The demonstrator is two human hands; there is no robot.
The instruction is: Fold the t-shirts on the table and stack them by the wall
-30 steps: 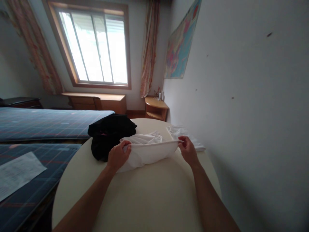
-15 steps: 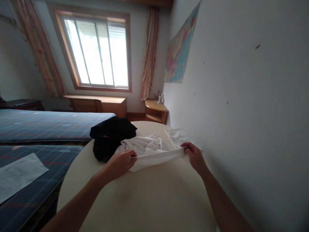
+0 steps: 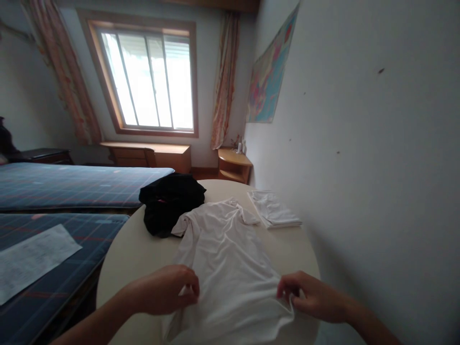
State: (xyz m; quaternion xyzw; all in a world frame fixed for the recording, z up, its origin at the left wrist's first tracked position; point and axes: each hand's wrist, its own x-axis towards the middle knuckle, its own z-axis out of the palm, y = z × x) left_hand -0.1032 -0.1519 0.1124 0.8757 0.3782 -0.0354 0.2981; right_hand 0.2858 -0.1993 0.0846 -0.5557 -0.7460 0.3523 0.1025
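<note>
A white T-shirt (image 3: 226, 258) lies spread on the round cream table (image 3: 125, 258), its sleeves and neck at the far end and its lower part toward me, with creases across it. My left hand (image 3: 168, 290) is at the shirt's left side, thumb and fingers pinched on the cloth. On the opposite side, my right hand (image 3: 312, 294) grips the right edge, where the fabric bunches into a fold. A black garment (image 3: 172, 203) sits in a heap beyond the left sleeve. Folded white cloth (image 3: 275, 211) rests at the table's right far edge.
Two plaid mattresses (image 3: 79, 187) stand to the left, one bearing a paper sheet (image 3: 39, 258). The white wall (image 3: 377, 191) runs close along the table's right side. A wooden corner shelf (image 3: 235, 160) and a window (image 3: 151, 81) are farther back.
The T-shirt, bunched and partly folded before, now lies drawn out toward me. Both hands have come nearer and farther apart. The folded white cloth shows more fully.
</note>
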